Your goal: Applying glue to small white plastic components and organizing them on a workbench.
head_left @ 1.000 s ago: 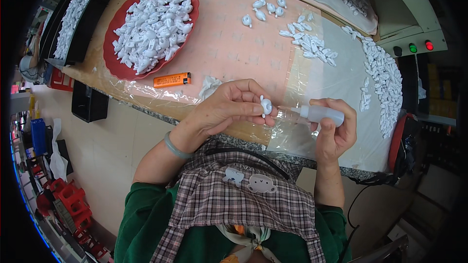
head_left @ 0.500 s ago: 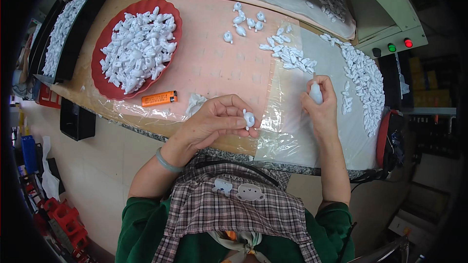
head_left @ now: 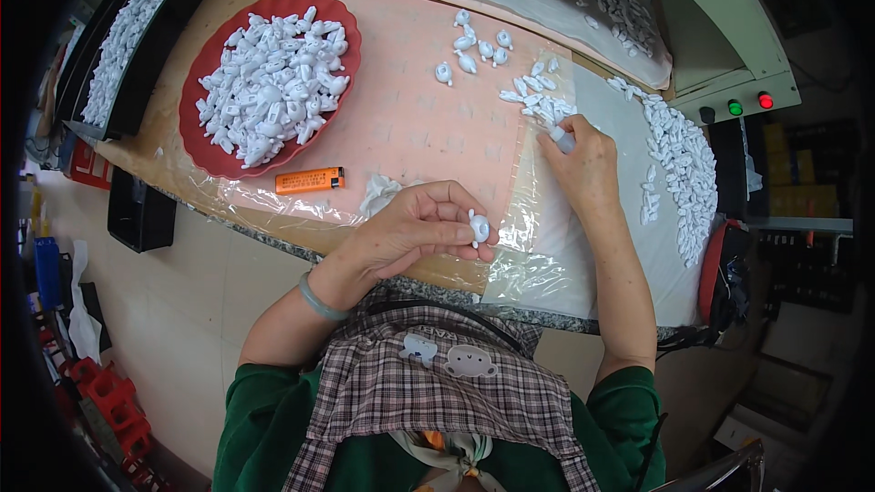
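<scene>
The right hand [head_left: 583, 164] has reached farther out, fingers closed around a small white plastic tube [head_left: 562, 138]; the left hand [head_left: 415, 228] pinches a small white plastic piece [head_left: 478, 227] between its fingertips.

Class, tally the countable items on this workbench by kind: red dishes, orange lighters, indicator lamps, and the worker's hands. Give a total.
Red dish: 1
Orange lighter: 1
Indicator lamps, green and red: 2
Hands, left hand and right hand: 2
Total: 6
</scene>
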A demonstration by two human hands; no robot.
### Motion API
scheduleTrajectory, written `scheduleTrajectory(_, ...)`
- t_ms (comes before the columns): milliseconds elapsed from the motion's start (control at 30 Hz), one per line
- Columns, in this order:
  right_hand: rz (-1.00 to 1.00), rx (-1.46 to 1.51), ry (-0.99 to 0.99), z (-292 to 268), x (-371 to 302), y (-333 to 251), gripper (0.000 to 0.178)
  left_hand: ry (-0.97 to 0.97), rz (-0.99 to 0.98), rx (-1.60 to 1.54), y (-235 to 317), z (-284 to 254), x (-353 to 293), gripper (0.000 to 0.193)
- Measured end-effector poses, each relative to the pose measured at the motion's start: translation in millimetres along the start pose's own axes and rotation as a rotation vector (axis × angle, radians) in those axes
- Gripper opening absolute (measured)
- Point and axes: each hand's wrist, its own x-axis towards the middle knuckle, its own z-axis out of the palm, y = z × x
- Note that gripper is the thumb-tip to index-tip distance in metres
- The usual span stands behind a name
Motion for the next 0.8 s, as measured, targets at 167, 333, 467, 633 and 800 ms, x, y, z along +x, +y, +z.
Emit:
scheduleTrajectory(167,-0.195,0.003,0.049,-7.9,-8.0,10.9,0.020,0.006,0.019,-0.014,-1.2,0.9,0.1,0.015)
scheduleTrajectory(333,0.448,0.918,-0.270,-33.5,-39.0,-15.6,0.008,0.052,0.089,-0.007,-6.0,7.1,1.8,0.022)
scheduleTrajectory(467,0.393,1.059,-0.309,-35.5,-70.8,-46.3,0.007,0.095,0.126,0.116,-11.8,9.5,2.8,0.027)
scheduleTrajectory(633,0.301,1.052,-0.218,-29.0,-89.7,-60.1,0.006,0.082,0.125,0.179,-10.8,13.0,2.3,0.025)
scheduleTrajectory(800,0.221,0.972,-0.183,-23.2,-96.1,-60.4,0.005,0.106,0.142,0.201,-13.6,16.6,1.6,0.025)
